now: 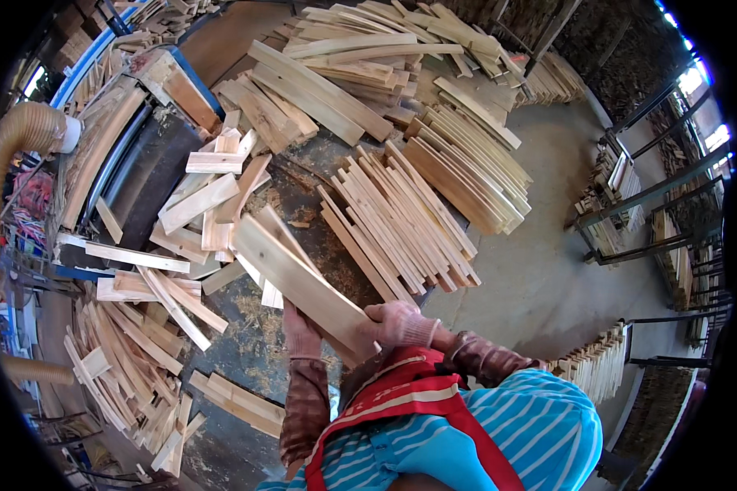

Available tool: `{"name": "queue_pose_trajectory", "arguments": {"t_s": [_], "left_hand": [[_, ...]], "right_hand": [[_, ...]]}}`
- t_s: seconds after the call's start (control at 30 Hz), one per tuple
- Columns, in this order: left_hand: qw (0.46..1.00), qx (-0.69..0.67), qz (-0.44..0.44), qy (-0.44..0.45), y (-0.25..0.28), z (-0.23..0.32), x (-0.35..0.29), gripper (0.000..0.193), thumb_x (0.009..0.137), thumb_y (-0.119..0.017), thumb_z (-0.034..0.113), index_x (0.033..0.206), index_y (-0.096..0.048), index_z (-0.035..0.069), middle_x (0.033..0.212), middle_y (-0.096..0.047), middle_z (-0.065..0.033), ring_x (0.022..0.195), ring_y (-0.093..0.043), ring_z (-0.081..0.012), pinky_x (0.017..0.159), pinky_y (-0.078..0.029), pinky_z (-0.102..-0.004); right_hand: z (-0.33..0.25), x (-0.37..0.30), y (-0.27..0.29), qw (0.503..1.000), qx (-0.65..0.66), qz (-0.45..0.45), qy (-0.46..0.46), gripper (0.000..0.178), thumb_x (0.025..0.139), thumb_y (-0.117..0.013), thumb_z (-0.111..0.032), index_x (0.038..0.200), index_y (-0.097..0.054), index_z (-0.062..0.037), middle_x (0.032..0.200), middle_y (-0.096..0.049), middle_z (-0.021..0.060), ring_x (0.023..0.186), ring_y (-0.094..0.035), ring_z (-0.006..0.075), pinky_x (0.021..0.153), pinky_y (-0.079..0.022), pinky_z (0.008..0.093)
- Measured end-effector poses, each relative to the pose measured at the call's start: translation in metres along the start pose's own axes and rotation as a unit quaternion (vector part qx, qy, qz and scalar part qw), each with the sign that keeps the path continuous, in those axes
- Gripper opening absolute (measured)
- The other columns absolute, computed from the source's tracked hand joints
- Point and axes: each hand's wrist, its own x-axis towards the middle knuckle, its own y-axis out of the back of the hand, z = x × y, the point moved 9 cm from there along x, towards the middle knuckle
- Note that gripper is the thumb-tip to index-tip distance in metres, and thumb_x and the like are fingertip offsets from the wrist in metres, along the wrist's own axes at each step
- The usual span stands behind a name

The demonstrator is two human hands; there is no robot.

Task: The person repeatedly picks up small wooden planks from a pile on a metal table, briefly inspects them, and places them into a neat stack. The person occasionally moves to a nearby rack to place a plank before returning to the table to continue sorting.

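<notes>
A long pale wooden board [303,286] is tilted up in front of my body, its near end close to my red apron [401,385]. My right hand [401,324], in a pinkish knit glove, is closed on the board's near right edge, thumb on its face. Below the left edge, my gloved left hand [301,334] grips the same board, its fingers mostly hidden behind the wood. Another board shows partly behind the held one. Just beyond my hands, several narrow planks [397,221] lie side by side in a stack.
Loose short offcuts [201,204] are heaped beside a machine with a dark roller [151,168] at left. A ribbed hose [4,164] curves along the far left. More boards are stacked at the back [360,49], right [467,168] and lower left [127,360]. Sawdust covers the dark worktop [250,352].
</notes>
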Motion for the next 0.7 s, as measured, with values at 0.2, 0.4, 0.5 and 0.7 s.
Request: {"name": "queue_pose_trajectory", "arguments": {"t_s": [0.2,0.4,0.5,0.7], "left_hand": [[0.997,-0.047,-0.061,-0.009,-0.112,-0.012,-0.018,0.069,0.101,-0.05,0.055,0.145,-0.042,0.003,0.139,-0.054,-0.0125,0.125,-0.053,-0.0275,0.107,-0.045,-0.0414],[0.94,0.263,-0.218,0.011,-0.264,-0.054,-0.05,0.044,0.096,-0.059,0.021,0.135,-0.051,0.004,0.12,-0.057,-0.0043,0.105,-0.054,-0.013,0.092,-0.047,-0.0285],[0.903,0.17,-0.394,0.015,-0.317,-0.121,-0.037,0.065,0.095,-0.063,0.023,0.149,-0.035,0.001,0.131,-0.051,-0.0086,0.121,-0.048,-0.0174,0.103,-0.043,-0.0313],[0.91,0.324,-0.256,0.03,-0.302,-0.091,0.011,0.069,0.092,-0.068,0.03,0.147,-0.036,0.002,0.132,-0.051,-0.0163,0.12,-0.05,-0.0264,0.103,-0.047,-0.0376]], "right_hand": [[-0.017,0.009,0.066,0.95,-0.181,0.227,0.112,0.083,0.076,-0.074,-0.045,0.141,-0.044,-0.0027,0.117,-0.062,0.0256,0.11,-0.062,0.0408,0.093,-0.05,0.0483],[0.023,0.004,0.164,0.936,-0.156,0.308,0.071,0.093,0.069,-0.084,-0.034,0.144,-0.037,-0.0046,0.123,-0.057,0.0251,0.108,-0.061,0.0429,0.087,-0.052,0.0492],[0.102,0.01,0.205,0.911,0.037,0.395,0.114,0.07,0.078,-0.077,-0.012,0.142,-0.047,-0.0092,0.111,-0.067,0.018,0.097,-0.069,0.0322,0.079,-0.057,0.0394],[0.279,0.005,0.278,0.923,-0.033,0.383,-0.025,0.063,0.078,-0.066,-0.011,0.139,-0.053,-0.0095,0.12,-0.067,0.0133,0.102,-0.068,0.0266,0.089,-0.055,0.0387]]}}
